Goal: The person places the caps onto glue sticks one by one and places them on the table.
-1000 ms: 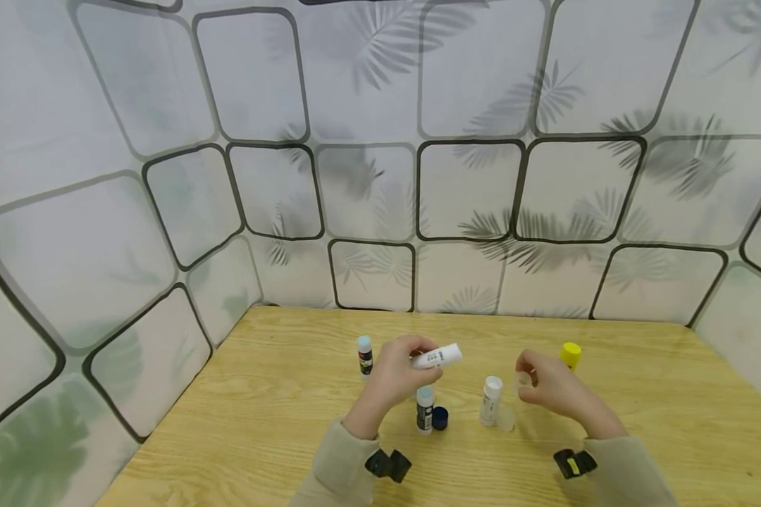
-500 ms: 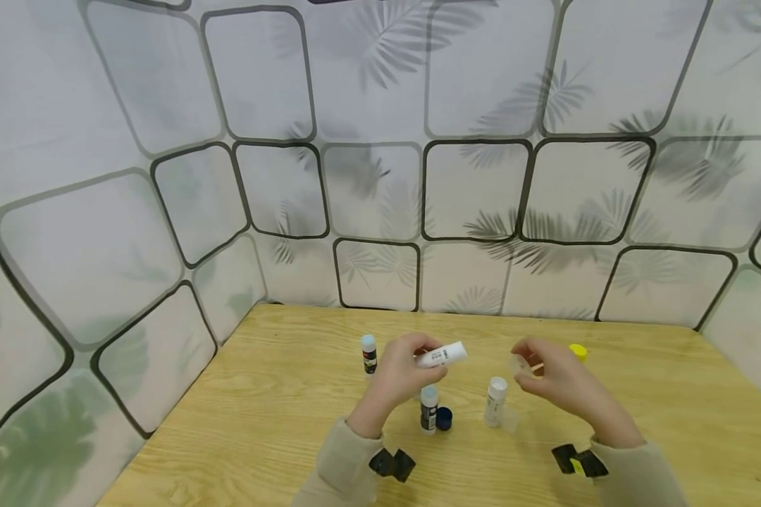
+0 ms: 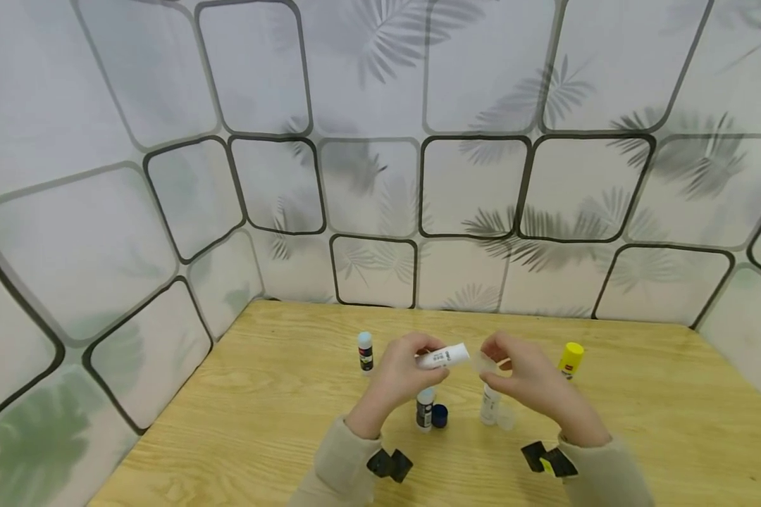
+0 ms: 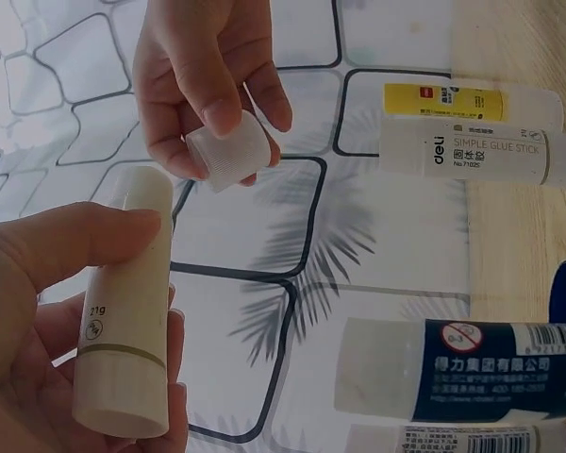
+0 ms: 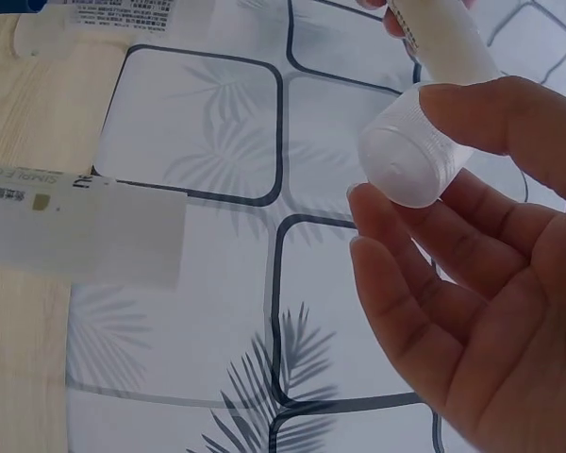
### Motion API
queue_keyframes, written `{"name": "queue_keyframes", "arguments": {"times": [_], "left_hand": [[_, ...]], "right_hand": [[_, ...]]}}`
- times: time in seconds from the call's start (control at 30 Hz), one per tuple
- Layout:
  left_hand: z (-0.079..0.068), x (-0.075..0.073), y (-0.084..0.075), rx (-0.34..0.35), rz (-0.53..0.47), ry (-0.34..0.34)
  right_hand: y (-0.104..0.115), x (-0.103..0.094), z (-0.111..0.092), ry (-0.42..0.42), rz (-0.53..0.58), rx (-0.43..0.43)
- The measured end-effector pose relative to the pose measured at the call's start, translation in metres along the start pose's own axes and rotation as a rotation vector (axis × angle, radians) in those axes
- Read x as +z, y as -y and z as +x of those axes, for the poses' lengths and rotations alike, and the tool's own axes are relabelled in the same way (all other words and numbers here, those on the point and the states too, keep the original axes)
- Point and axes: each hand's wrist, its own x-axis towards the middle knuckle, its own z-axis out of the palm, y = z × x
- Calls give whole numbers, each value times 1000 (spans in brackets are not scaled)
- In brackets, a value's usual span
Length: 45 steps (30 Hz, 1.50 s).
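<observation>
My left hand (image 3: 401,373) grips a white glue stick (image 4: 123,302), tilted above the table with its upper end towards the right. Between the thumb and fingers of my right hand (image 3: 529,380) is a translucent ribbed cap (image 5: 415,146), also seen in the left wrist view as a cap (image 4: 231,151). A small gap separates cap and glue stick in the head view. Below the right hand stands another white glue stick (image 3: 490,407), partly hidden by that hand. A clear cap (image 3: 506,418) lies beside it.
On the wooden table (image 3: 241,422), a navy-labelled glue stick (image 3: 425,412) stands near a dark blue cap (image 3: 440,416). Further back on the left is a dark-labelled glue stick with a pale blue top (image 3: 365,352). A yellow glue stick (image 3: 571,359) stands behind my right hand.
My right hand has moved left with the translucent cap, closer to the glue stick. My left hand has stayed almost in place, still holding the glue stick.
</observation>
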Motion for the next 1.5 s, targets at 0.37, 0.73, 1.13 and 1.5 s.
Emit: {"name": "queue_keyframes", "arguments": {"times": [0.37,0.73,1.13,1.5], "left_hand": [[0,5,-1,41,42,13],[-2,8,0,62,73,36],[-2,8,-1,71,74,44],[-4,7,-2,109,111,42]], "right_hand": [[2,3,-1,-28,7,-24],[6,-1,-7,-91,-3,-108],[4,-3,-8,-132,28,-150],[4,-4,-10,-144,89,-216]]}}
